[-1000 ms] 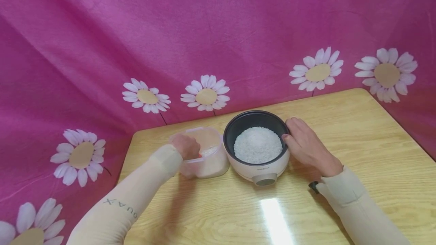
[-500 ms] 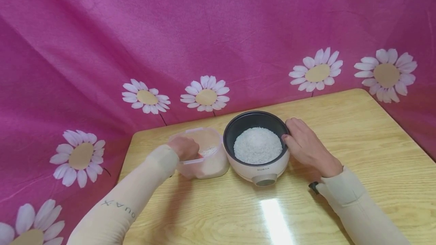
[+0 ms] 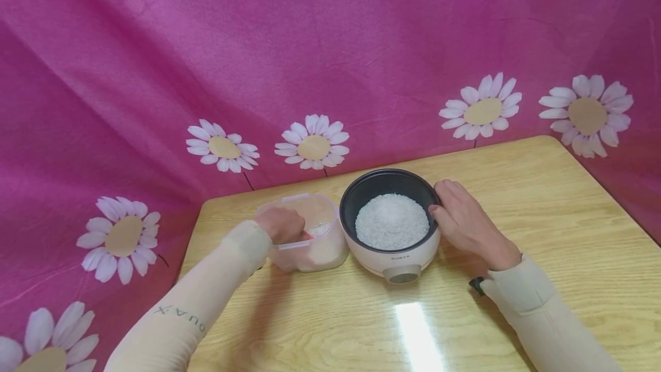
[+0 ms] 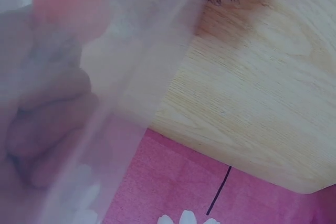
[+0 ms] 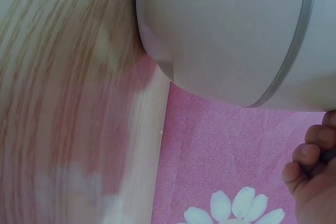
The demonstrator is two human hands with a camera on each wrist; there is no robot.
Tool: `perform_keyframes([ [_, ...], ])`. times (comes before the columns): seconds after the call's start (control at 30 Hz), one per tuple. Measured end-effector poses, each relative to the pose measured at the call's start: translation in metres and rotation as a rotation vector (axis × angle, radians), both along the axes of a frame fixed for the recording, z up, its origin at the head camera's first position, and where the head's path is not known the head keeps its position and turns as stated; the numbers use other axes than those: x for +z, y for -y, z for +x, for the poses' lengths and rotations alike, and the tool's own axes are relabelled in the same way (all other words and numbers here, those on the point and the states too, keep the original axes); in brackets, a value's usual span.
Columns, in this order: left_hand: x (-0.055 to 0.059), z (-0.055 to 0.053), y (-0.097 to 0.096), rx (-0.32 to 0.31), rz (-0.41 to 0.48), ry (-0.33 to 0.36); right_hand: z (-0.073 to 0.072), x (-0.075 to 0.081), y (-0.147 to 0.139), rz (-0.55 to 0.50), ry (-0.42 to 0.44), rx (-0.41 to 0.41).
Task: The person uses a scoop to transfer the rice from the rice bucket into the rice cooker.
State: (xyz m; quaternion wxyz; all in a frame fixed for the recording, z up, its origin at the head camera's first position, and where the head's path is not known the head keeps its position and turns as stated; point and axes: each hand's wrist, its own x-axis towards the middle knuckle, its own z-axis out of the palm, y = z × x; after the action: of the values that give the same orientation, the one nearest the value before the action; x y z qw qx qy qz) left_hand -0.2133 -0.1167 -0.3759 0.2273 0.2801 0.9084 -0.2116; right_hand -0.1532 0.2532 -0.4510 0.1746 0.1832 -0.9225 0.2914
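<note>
In the head view my left hand (image 3: 283,225) reaches down into a translucent plastic container (image 3: 330,251) with rice in it. It grips a red scoop (image 3: 307,235), mostly hidden by the hand. Through the cloudy container wall in the left wrist view, the scoop's rounded red part (image 4: 71,3) shows beside curled fingers (image 4: 52,124). Touching the container on the right stands a white rice cooker (image 3: 400,262), its dark inner pot (image 3: 356,194) holding heaped white rice (image 3: 391,220). My right hand (image 3: 467,220) holds the cooker's right side at the rim, thumb at the edge.
Both vessels stand on a light wooden table (image 3: 516,205), the cooker's dial facing me. A magenta cloth (image 3: 330,45) printed with daisies hangs behind the table and along its sides. Glare (image 3: 419,334) shines on the front of the tabletop.
My left hand shifts slightly inside the container, first left, then a little right, and more of the red scoop shows beside it now. The right hand and cooker stay in place.
</note>
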Motion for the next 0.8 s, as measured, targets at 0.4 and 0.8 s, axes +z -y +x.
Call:
perform_keyframes([
  [0.4,-0.004,-0.0021,-0.0065,0.023,0.096,0.029,0.0,0.0005,0.001,-0.004,-0.01,0.005],
  [0.8,-0.0067,-0.0019,-0.007,0.042,0.147,0.02,-0.0003,0.0009,0.0004,-0.01,-0.016,0.005],
])
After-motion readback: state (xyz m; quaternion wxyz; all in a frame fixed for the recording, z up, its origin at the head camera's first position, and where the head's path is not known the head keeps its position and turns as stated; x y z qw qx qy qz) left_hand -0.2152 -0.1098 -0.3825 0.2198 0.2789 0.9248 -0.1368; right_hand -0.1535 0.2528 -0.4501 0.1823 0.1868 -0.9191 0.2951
